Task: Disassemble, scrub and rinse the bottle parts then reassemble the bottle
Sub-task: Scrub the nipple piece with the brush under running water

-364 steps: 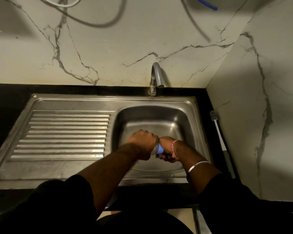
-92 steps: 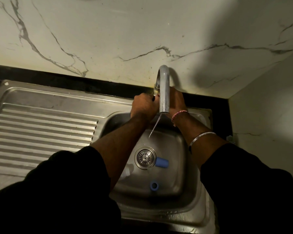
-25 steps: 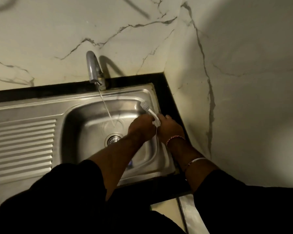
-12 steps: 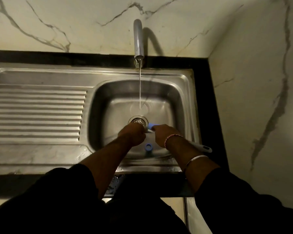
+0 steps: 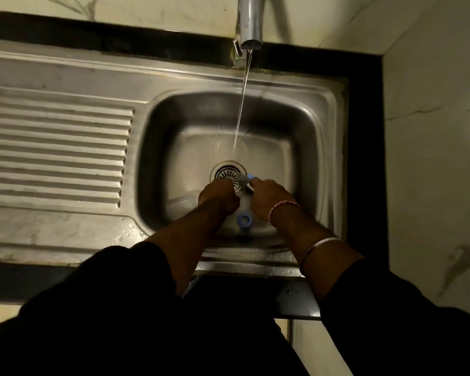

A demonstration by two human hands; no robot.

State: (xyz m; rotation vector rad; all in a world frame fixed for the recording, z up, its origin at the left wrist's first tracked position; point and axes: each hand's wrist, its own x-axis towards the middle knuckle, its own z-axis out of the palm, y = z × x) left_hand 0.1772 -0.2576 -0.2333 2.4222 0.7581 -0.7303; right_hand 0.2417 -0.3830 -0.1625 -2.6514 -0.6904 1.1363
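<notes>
My right hand (image 5: pixel 269 198) is closed on a white brush (image 5: pixel 242 181), whose bristle head sticks out between my hands just over the drain (image 5: pixel 225 170). My left hand (image 5: pixel 219 196) is curled right beside the bristles, and what its fingers hold is hidden. A blue cap (image 5: pixel 251 175) shows at my right fingertips beside the drain. A blue ring (image 5: pixel 244 219) lies on the basin floor between my wrists. The clear bottle body (image 5: pixel 181 203) lies on the floor left of my left hand.
The tap (image 5: pixel 251 23) runs a thin stream of water (image 5: pixel 242 104) onto the basin floor behind the drain. The steel sink (image 5: pixel 334 158) has a ribbed drainboard (image 5: pixel 55 147) on the left. A marble wall closes off the right side.
The brush was taken from the right ledge and brought down to the drain. Over the last half second the view has moved closer and the bristle head now shows between my hands.
</notes>
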